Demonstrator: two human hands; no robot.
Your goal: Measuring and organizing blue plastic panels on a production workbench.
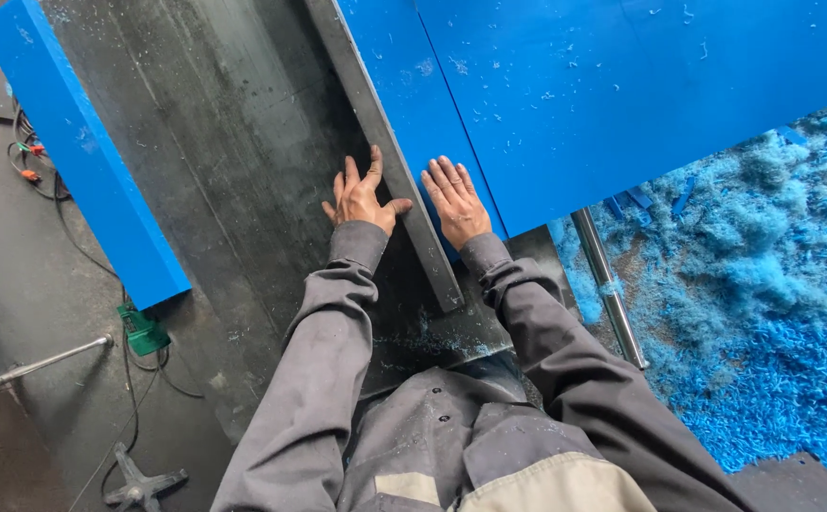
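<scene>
My left hand (360,200) lies flat on the dark metal table (233,142), fingers spread, its thumb against the left side of a grey metal fence bar (390,152) that runs diagonally across the table. On the other side of the bar, my right hand (455,201) rests flat on a narrow blue plastic strip (404,85). A large blue plastic sheet (641,85) lies right of that strip, separated by a thin cut line. Neither hand grips anything.
A long thick blue slab (86,152) runs along the table's left edge. Heaps of blue plastic shavings (774,313) cover the floor at right, beside a steel rod (608,284). Cables and a green connector (143,332) lie on the floor at left.
</scene>
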